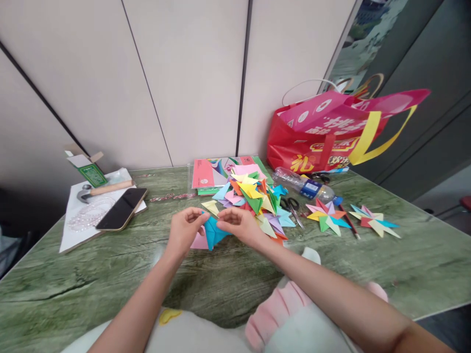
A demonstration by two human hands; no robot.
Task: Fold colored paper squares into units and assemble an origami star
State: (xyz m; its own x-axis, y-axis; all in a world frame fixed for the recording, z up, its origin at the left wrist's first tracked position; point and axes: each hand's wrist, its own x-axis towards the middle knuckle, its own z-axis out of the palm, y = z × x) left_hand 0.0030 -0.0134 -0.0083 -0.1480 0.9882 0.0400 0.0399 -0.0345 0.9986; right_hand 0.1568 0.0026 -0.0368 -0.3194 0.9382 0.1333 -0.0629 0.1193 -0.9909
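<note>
A blue folded paper piece (212,234) is held up between my two hands, just above the green marbled table. My left hand (184,228) pinches its upper left edge between thumb and fingers. On the other side, my right hand (238,224) grips its right edge the same way. Pink paper (199,241) shows behind and below my left hand. Just beyond my right hand lies a heap of folded paper pieces (253,193) in many colours. Two multicoloured paper stars (328,217) rest farther right.
Black-handled scissors (293,208), a plastic bottle (303,184) and a pencil (350,223) lie right of the heap. A red gift bag (320,135) stands behind. At left are a phone (123,208), a hammer (105,189), beads (88,215) and a small green box (91,172).
</note>
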